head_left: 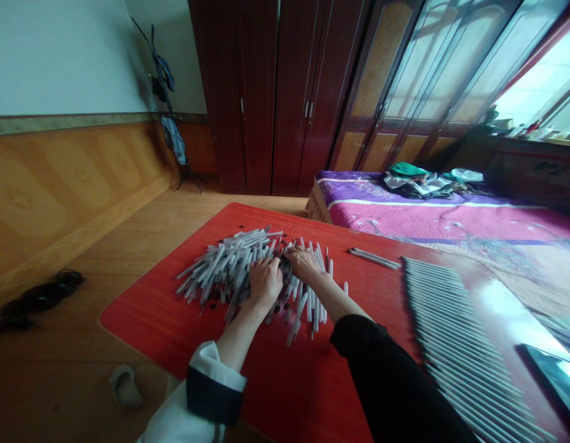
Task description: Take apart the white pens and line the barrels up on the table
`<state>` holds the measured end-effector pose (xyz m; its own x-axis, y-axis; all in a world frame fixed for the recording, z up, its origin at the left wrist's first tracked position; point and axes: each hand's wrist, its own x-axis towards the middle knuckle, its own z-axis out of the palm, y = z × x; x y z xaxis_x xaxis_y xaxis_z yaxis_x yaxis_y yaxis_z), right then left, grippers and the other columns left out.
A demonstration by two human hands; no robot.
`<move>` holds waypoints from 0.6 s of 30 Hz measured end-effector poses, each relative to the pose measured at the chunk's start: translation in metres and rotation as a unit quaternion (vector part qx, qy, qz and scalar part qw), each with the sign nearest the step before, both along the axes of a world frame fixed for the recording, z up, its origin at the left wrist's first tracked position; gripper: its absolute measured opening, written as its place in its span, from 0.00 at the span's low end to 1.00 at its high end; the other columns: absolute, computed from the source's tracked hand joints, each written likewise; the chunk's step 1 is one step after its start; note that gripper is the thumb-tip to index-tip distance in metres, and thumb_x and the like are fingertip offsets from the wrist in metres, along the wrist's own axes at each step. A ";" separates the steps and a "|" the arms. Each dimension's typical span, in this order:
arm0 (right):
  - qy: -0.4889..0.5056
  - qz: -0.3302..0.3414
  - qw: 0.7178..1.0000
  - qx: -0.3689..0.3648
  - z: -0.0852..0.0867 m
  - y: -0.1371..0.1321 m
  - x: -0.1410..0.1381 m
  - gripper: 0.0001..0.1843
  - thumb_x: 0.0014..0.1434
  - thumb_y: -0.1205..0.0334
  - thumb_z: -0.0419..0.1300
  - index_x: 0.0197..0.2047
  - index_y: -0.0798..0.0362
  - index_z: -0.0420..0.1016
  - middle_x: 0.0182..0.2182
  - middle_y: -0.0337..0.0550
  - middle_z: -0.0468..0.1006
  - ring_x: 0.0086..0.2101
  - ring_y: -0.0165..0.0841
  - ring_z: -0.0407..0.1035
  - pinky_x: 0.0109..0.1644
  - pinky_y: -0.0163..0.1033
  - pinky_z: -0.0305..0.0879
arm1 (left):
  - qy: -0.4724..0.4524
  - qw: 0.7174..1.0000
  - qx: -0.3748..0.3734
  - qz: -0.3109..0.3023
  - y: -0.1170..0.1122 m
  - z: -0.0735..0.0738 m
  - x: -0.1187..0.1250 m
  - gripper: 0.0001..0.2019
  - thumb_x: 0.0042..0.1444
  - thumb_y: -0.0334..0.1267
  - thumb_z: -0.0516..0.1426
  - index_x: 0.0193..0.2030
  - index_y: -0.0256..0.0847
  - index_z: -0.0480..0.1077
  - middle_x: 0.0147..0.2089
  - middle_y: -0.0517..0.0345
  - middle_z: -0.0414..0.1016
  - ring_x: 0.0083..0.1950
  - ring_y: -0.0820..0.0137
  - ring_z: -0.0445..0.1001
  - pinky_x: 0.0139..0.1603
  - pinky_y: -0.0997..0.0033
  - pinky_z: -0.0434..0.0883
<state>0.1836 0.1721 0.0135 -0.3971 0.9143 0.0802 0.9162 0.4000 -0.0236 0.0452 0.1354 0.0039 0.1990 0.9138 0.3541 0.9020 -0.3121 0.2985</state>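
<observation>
Red table (151, 304) fills the foreground, and there's the neat row (460, 332) of tubes down its right side! Left of that, the loose heap (232, 261), with both hands in it: left hand (265, 282) curled, right hand (304, 264) just beside, fingers bent; can't tell what either grips. Dark bits (213, 306) lie around.

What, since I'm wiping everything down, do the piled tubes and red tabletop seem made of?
Piled tubes: probably smooth plastic, as they look pale and cloudy. Red tabletop: possibly laminate or painted wood, semi-gloss, given its faint streaks and sheen.
</observation>
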 end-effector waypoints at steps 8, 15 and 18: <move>-0.018 0.049 0.999 0.005 -0.002 -0.016 0.007 0.15 0.56 0.75 0.48 0.38 0.59 0.74 0.39 0.53 0.73 0.43 0.38 0.65 0.46 0.39 0.60 | -0.017 1.000 0.004 -0.003 -0.001 0.001 -0.001 0.08 0.55 0.31 0.51 0.40 0.41 0.69 0.38 0.51 0.74 0.45 0.61 0.69 0.45 0.62 0.60; 0.057 -0.057 0.995 0.054 0.012 -0.060 0.030 0.14 0.59 0.69 0.47 0.36 0.55 0.74 0.36 0.47 0.74 0.39 0.33 0.67 0.41 0.33 0.60 | -0.014 0.999 0.004 -0.042 -0.004 0.001 0.000 0.07 0.55 0.32 0.51 0.38 0.41 0.69 0.39 0.53 0.74 0.45 0.63 0.69 0.44 0.64 0.60; 0.062 -0.296 0.953 0.019 0.015 -0.083 0.054 0.16 0.59 0.57 0.48 0.32 0.54 0.75 0.31 0.50 0.76 0.35 0.36 0.70 0.34 0.35 0.60 | -0.019 0.999 0.011 -0.049 -0.005 0.000 0.003 0.05 0.56 0.33 0.52 0.37 0.41 0.69 0.38 0.54 0.74 0.44 0.63 0.69 0.45 0.64 0.60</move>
<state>0.2378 0.0895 0.0281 0.2011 0.9708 0.1307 0.9729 -0.1824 -0.1421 0.0485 0.1303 0.0037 0.2736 0.8820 0.3836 0.8543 -0.4061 0.3245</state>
